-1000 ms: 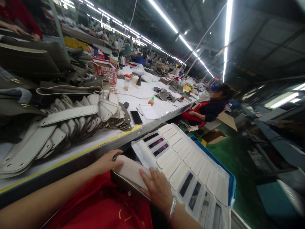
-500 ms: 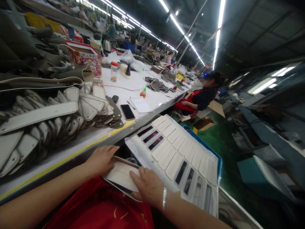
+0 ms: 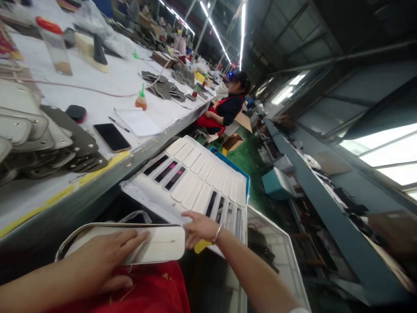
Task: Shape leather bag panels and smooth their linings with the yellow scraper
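A long white panel with rounded corners and a dark edge (image 3: 164, 250) lies across my lap. Flat on its top face rests my left hand (image 3: 109, 250), fingers stretched out and the thumb apart below its near edge. A thin brown mark shows on the panel right of those fingers. My right hand (image 3: 200, 228) is off the panel, just past its right end, beside the near edge of a white-covered tray (image 3: 146, 195). The index finger points left, the others bend downward, and nothing shows in them. Rows of white rounded strips (image 3: 197, 198) lie on the tray, with dark strips among them.
The white table (image 3: 97, 82) on the left bears a phone (image 3: 112, 137), notepad (image 3: 138, 121), orange bottle (image 3: 141, 101), red-lidded jar (image 3: 55, 48) and stacked panels (image 3: 26, 117). A blue crate edge (image 3: 248, 182) shows behind the tray. A person (image 3: 224, 106) sits farther along the table.
My right hand has let go of the panel and moved to the tray's near edge. The left hand now lies flat on the panel. The view has swung right.
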